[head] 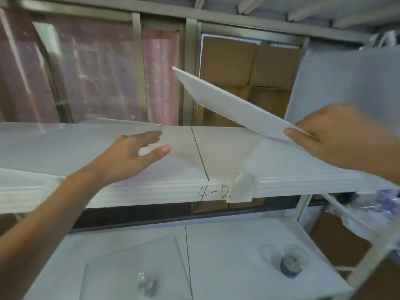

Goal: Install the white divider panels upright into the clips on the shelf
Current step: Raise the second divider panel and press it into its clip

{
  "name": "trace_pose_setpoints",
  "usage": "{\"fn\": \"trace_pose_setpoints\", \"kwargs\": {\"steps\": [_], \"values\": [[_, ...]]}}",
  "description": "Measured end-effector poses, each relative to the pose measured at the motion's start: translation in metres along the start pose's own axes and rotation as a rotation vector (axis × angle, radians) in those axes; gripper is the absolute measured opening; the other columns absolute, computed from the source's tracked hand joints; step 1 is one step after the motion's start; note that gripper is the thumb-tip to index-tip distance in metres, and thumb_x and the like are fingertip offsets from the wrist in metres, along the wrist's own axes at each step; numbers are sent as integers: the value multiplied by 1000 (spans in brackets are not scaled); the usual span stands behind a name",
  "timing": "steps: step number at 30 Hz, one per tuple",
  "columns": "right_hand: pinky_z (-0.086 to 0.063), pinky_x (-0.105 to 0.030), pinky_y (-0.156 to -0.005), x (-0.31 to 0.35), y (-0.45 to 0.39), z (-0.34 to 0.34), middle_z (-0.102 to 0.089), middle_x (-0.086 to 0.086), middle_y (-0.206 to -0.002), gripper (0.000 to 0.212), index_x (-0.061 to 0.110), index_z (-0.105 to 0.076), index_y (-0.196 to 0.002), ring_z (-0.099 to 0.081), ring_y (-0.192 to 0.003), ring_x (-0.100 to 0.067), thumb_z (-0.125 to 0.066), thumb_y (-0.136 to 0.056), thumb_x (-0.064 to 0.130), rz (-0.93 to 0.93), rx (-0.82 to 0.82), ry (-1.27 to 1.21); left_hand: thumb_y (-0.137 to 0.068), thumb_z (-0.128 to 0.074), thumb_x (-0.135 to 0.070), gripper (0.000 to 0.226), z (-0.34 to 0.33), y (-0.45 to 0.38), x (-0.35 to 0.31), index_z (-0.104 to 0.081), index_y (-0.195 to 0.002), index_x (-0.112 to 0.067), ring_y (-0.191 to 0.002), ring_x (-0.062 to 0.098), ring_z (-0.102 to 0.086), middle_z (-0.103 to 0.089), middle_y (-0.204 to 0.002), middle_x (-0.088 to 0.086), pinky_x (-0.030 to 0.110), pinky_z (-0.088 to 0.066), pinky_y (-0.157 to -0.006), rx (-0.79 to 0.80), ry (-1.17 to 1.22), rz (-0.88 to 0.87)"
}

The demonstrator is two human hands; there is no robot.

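My right hand (337, 137) grips the near end of a white divider panel (225, 98), which is tilted and points up to the far left above the white shelf (86, 148). A white clip (241, 187) sits on the shelf's front edge, below the panel's held end, next to the handwritten mark "4-2". My left hand (134, 152) hovers over the shelf with fingers apart, holding nothing. A clear panel edge (127, 121) stands on the shelf just behind its fingertips.
A lower white shelf (227, 256) carries a clear sheet (134, 267), small clear parts and a clear tub with a dark item (290, 263). Cardboard boxes (249, 68) stand behind the shelf. A grey panel (350, 83) rises at the right.
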State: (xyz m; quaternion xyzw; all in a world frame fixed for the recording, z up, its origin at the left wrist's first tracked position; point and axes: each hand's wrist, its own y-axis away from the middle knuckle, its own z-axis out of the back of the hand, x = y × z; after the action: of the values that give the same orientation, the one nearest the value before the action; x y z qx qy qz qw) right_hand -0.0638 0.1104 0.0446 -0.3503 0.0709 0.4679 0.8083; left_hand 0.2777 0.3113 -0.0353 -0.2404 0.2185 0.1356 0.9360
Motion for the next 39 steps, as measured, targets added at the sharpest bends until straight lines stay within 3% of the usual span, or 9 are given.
{"fn": "trace_pose_setpoints", "kwargs": {"steps": [4,6,9,12,16,19,26,35,39], "values": [[-38,-31,-51,65,-7,-26,-46,0,-59,49,15,-55,-69,-46,-53,-25,-39,-105,45,-146,-144,-258,-74,-36,-95,91,-43,-5,-49,-64,-137,-35,-136,12,-49,-60,-144,-14,45,-39,-115,109,-22,-105],[-47,-33,-50,87,-11,-40,-50,-1,-58,50,15,-54,-67,-51,-50,-24,-42,-106,43,-247,-232,-376,-72,-32,-96,96,-66,-7,-73,-62,-139,-34,-134,18,-53,-61,-144,-12,46,-44,-110,180,-123,-149],[-55,-44,-56,100,-13,-58,-56,-7,-52,61,8,-62,-62,-58,-50,-26,-39,-106,44,-399,-274,-581,-82,-43,-81,77,-96,-7,-99,-61,-135,-28,-113,21,-60,-66,-128,-6,39,-52,-90,203,-331,-213],[-55,-47,-58,96,-19,-69,-50,-9,-47,62,10,-52,-53,-55,-49,-30,-41,-99,50,-467,-204,-624,-87,-50,-74,63,-112,-7,-107,-60,-125,-25,-89,22,-56,-52,-94,-4,33,-42,-71,83,-444,-276],[-61,-48,-62,80,-21,-65,-61,-14,-53,49,1,-64,-60,-64,-49,-29,-57,-92,37,-470,-21,-668,-90,-49,-71,61,-119,-4,-101,-55,-130,-26,-98,27,-61,-55,-102,-2,35,-38,-66,12,-531,-306],[-63,-45,-64,74,-21,-60,-65,-11,-48,38,-4,-66,-64,-64,-37,-23,-58,-90,23,-458,70,-716,-91,-49,-70,59,-123,-3,-102,-54,-130,-26,-100,28,-60,-40,-93,-3,35,-35,-66,21,-505,-290],[-50,-33,-54,87,-40,-59,-44,-1,-37,37,4,-51,-62,-70,-43,-24,-50,-97,18,-474,82,-909,-92,-45,-70,61,-121,-5,-96,-51,-135,-26,-114,28,-59,-63,-119,-2,38,-41,-68,14,-535,-301],[-54,-37,-53,88,-35,-67,-55,12,-34,29,-5,-61,-80,-59,-32,-19,-50,-97,16,-596,93,-1049,-91,-48,-71,60,-128,-6,-92,-55,-130,-27,-99,27,-60,-58,-103,-3,36,-38,-63,-51,-542,-312],[-53,-37,-52,90,-34,-73,-48,2,-30,27,3,-54,-73,-57,-31,-22,-49,-95,20,-639,75,-1014,-90,-49,-71,57,-131,-7,-90,-56,-127,-27,-95,26,-60,-42,-90,-4,36,-37,-61,-83,-538,-318]]}}
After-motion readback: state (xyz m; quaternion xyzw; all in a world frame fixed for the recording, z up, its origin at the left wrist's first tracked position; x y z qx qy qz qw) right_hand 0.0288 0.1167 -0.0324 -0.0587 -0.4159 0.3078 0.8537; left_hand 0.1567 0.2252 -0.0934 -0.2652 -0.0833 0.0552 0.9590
